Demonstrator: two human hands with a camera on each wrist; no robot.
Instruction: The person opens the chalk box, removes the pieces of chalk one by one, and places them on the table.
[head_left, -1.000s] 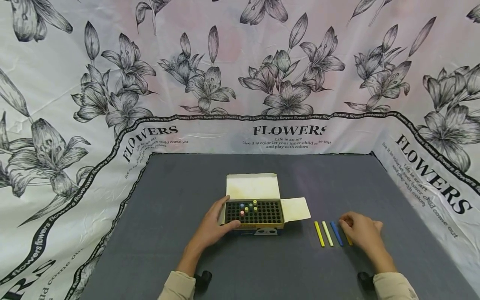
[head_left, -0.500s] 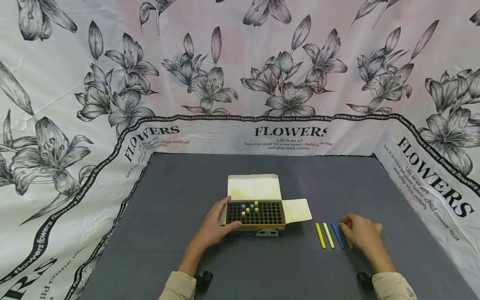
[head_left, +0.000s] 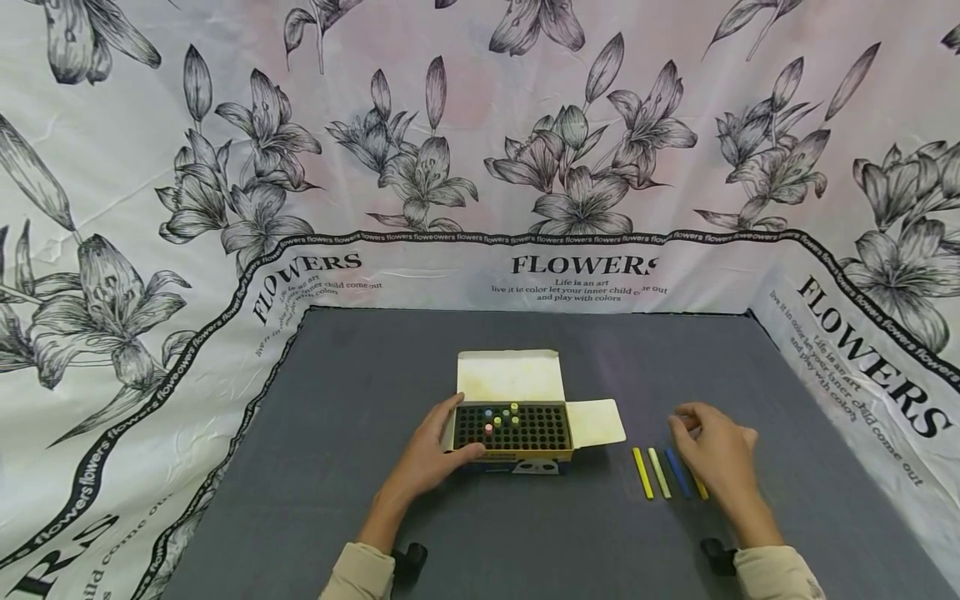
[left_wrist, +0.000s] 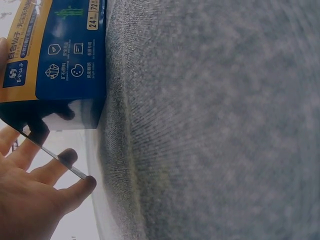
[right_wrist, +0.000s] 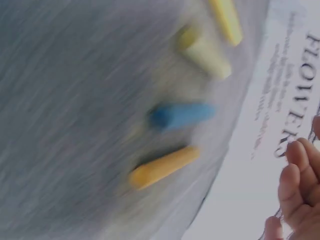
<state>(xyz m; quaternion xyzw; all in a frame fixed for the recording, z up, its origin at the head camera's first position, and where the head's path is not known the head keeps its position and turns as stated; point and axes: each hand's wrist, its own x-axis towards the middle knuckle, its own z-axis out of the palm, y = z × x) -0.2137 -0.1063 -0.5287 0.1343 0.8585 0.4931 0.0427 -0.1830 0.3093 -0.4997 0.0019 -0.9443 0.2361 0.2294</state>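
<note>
From where I stand, the left hand [head_left: 429, 450] has the box [head_left: 525, 457] by its left end, the thumb along the near edge and the fingers at the left end, close about the card. The box sits upright on the dark table [head_left: 360, 383], its white lid [head_left: 510, 377] folded back to the far side and a side flap [head_left: 596, 423] spread to the right. A few coloured ends poke up from the black holed tray [head_left: 536, 429].

Over on the right lies a short row of what look like chalk sticks: yellow stick [head_left: 642, 473], pale stick [head_left: 659, 472], blue stick [head_left: 679, 472] and orange stick [head_left: 701, 488]. The right hand [head_left: 716, 446] hovers at the far right of that row, its fingers loosely bent, a narrow gap seeming to part thumb and forefinger; I see no stick in that grip.

The sticks should be light and stiff, yet brittle, with a dusty skin that could slip or roll. I'd pinch one softly around its middle. The box is probably light too, its thin card easily dented: best steadied low on its firm end walls, as the flaps would just bend.
</note>
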